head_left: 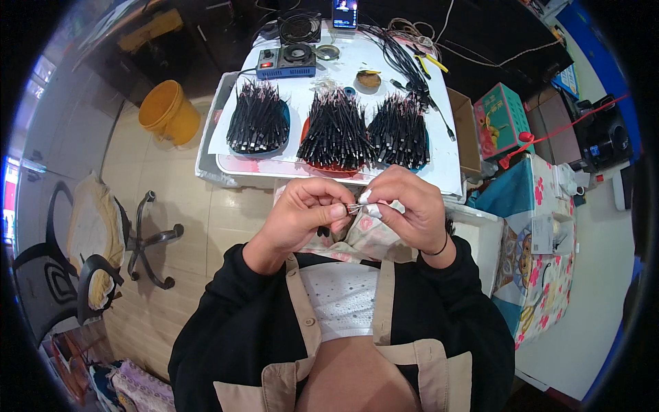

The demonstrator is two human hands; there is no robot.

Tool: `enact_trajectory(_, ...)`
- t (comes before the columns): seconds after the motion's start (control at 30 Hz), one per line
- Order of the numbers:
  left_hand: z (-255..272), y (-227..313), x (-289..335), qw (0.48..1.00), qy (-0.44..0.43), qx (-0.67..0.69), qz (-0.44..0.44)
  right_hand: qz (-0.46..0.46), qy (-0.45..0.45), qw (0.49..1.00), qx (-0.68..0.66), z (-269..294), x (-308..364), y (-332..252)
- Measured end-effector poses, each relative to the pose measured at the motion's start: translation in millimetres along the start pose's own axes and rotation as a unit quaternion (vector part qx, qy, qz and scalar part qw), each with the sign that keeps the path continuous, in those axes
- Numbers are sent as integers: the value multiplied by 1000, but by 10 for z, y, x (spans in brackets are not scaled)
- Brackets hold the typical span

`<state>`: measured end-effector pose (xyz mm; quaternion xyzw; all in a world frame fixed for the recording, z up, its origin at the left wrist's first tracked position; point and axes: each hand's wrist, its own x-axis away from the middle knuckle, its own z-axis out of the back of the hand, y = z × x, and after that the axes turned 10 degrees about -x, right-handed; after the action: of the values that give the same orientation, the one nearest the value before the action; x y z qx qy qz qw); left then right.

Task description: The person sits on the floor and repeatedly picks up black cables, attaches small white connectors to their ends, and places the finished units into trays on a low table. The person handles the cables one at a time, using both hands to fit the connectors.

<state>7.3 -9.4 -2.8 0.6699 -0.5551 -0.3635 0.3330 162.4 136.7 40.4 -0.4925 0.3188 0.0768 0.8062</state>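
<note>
pinching wires (353,207) w/ both hands (415,209) | blk cables (334,130) on tbl (341,65)

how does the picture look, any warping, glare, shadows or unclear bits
Head view: straight edges bend toward the dark round rim; head view: a bright patch glares at the far left; head view: soft shadows lie on the floor beside the wheeled chair; head view: the thin strands between the left hand and right hand are too fine to make out clearly.
</note>
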Motion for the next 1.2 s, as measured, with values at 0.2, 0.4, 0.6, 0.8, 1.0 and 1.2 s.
enact_trajectory(0.2,-21,15,30,993,14,-116,-9,-90,19,996,-4,-76,104,-38)
enact_trajectory(0.4,-11,-7,65,999,13,-41,-5,-165,137,976,-43,59,127,83)
enact_trajectory(0.6,-21,-74,68,994,-26,97,45,74,-22,994,84,15,111,-46)
enact_trajectory(0.8,-57,-65,100,989,-60,120,55,93,-35,994,43,-45,23,-87)
enact_trajectory(1.0,-80,33,105,995,-20,-100,19,-114,-65,991,-27,-52,122,-152)
enact_trajectory(1.2,-52,99,17,798,-37,-558,-226,-427,-37,825,-367,33,196,-22)
